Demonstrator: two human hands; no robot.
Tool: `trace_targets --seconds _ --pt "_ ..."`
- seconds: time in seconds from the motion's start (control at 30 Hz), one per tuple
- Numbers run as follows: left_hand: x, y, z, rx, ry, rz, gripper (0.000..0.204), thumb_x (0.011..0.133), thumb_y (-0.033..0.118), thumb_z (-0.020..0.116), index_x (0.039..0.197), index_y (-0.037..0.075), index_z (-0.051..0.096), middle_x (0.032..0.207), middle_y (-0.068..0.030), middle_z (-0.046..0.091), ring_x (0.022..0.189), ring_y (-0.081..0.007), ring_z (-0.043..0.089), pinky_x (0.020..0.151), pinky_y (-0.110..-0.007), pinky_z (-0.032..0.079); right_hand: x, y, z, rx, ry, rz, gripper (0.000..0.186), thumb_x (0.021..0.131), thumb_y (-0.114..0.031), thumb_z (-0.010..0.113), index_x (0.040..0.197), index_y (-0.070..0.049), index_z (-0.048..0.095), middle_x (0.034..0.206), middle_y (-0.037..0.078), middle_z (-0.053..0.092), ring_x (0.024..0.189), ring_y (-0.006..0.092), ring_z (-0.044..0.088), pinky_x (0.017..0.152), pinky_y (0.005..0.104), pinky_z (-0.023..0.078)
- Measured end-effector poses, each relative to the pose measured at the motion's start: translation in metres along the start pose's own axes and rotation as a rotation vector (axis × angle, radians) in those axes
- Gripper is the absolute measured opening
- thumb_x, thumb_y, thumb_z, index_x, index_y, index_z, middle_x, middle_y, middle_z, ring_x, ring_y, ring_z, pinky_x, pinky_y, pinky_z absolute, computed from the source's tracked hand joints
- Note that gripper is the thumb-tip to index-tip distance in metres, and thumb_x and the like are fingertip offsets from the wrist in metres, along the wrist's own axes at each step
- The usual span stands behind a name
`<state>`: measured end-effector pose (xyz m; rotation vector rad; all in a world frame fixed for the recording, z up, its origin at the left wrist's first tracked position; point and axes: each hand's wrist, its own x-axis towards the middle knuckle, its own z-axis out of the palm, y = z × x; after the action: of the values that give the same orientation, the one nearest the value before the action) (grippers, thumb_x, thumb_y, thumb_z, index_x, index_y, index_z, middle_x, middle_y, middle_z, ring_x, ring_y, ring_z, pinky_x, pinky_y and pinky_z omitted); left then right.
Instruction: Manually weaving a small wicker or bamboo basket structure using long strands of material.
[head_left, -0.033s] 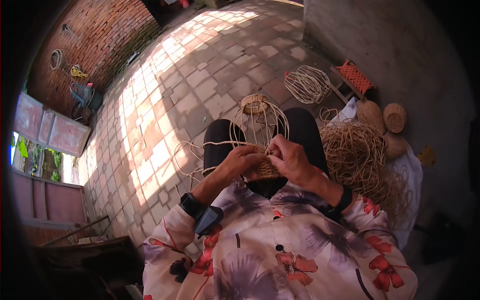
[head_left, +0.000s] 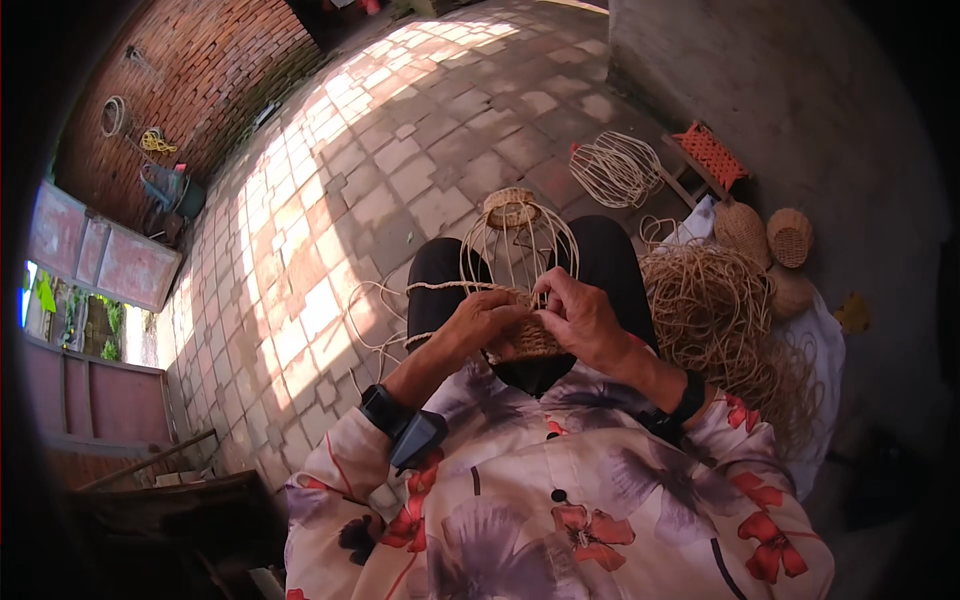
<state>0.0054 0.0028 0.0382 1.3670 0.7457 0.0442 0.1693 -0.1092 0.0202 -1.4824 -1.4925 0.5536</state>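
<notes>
Together, two hands (head_left: 488, 318) (head_left: 582, 318) on one basket (head_left: 535, 345), one cord pile (head_left: 705, 310).

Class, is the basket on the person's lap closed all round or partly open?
Partly open: bare ribs stand between its woven ring and the weaving beside the right hand.

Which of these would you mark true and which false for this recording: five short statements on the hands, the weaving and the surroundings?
1. The left hand and right hand both touch the partly woven basket. True.
2. The big tangle of strands lies to the person's left. False: it lies to the right.
3. The left wrist is bare. False: a dark band is around it.
4. An orange woven seat stands near the grey wall. True.
5. The person's trousers are white. False: they are dark.
</notes>
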Motion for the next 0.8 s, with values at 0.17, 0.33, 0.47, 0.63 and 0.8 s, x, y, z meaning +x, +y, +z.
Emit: trace_targets --seconds 0.17,0.33,0.47,0.63,0.8 --pt "0.003 -0.005 -0.003 -0.015 0.013 -0.006 0.024 0.093 0.021 0.055 0.097 -0.002 0.062 0.079 -0.0039 0.06 0.059 -0.0124 0.061 0.052 -0.023 0.052 0.002 0.005 0.003 0.038 -0.019 -0.101 0.015 0.078 0.003 0.059 0.09 -0.004 0.054 0.083 0.016 0.055 0.074 0.0363 0.06 0.065 0.0427 0.049" --pt "-0.009 -0.003 0.004 0.881 0.354 0.45 0.016 0.087 0.015 0.058 0.094 0.004 0.067 0.082 -0.0092 0.065 0.061 -0.0274 0.064 0.057 -0.036 0.052 -0.003 0.012 0.002 -0.031 0.03 -0.2 0.017 0.076 0.006 0.059 0.09 -0.003 0.054 0.083 0.015 0.056 0.076 0.0364 0.06 0.065 0.0422 0.049" --pt "-0.012 0.015 0.013 1.009 0.523 0.638 0.014 0.084 0.016 0.059 0.089 0.008 0.069 0.077 -0.012 0.064 0.063 -0.0339 0.063 0.059 -0.041 0.049 -0.003 0.013 0.003 -0.022 0.024 -0.212 0.018 0.075 0.006 0.06 0.09 -0.003 0.054 0.083 0.015 0.056 0.077 0.0365 0.06 0.065 0.042 0.049" --pt "0.009 0.024 0.002 1.268 0.134 0.575 0.011 0.08 0.015 0.062 0.08 0.005 0.065 0.068 -0.0132 0.059 0.068 -0.0341 0.062 0.059 -0.043 0.047 -0.003 0.012 0.002 -0.046 0.034 -0.231 0.019 0.074 0.007 0.061 0.09 -0.002 0.054 0.083 0.014 0.056 0.076 0.0363 0.06 0.065 0.0415 0.049" --pt "0.024 0.021 -0.004 1.206 0.132 0.713 0.017 0.079 0.017 0.06 0.066 0.005 0.061 0.058 -0.0163 0.057 0.056 -0.038 0.06 0.049 -0.046 0.046 -0.003 0.016 0.003 -0.037 0.033 -0.229 0.02 0.073 0.006 0.062 0.089 -0.003 0.055 0.085 0.014 0.056 0.076 0.0363 0.06 0.065 0.0412 0.049"
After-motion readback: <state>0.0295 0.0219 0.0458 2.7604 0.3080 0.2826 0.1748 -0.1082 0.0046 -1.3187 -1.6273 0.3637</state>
